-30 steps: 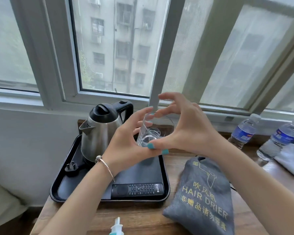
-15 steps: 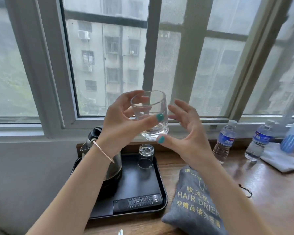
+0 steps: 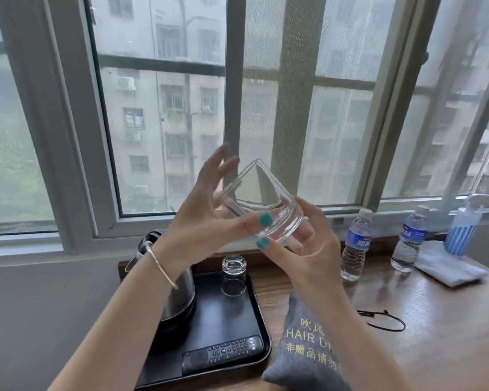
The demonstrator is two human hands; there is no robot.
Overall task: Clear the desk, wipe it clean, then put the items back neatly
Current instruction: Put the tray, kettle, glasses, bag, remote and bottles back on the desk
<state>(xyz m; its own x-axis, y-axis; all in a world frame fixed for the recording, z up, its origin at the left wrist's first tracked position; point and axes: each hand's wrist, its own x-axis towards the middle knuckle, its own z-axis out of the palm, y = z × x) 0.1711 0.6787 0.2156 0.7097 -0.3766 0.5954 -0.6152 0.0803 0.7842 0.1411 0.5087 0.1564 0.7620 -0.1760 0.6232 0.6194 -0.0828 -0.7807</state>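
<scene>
I hold a clear drinking glass (image 3: 261,198) up in front of the window, tilted with its mouth to the upper left. My left hand (image 3: 202,218) grips its near side with the thumb across the thick base. My right hand (image 3: 308,249) cups the base from below. Under them a second glass (image 3: 233,275) stands upside down on the black tray (image 3: 254,359). The tray also carries a steel kettle (image 3: 181,300), partly hidden by my left arm, and a remote control (image 3: 223,354).
A grey hair-drier bag (image 3: 305,359) lies right of the tray on the wooden desk (image 3: 435,334). Two water bottles (image 3: 355,244) (image 3: 410,241), a striped bottle (image 3: 462,230), a folded white cloth (image 3: 446,266) and a black cord (image 3: 384,320) sit at the right. The window stands close behind.
The glass went from the tray up to window height and is now tilted over. The view lifted with it, and both hands stayed on the glass.
</scene>
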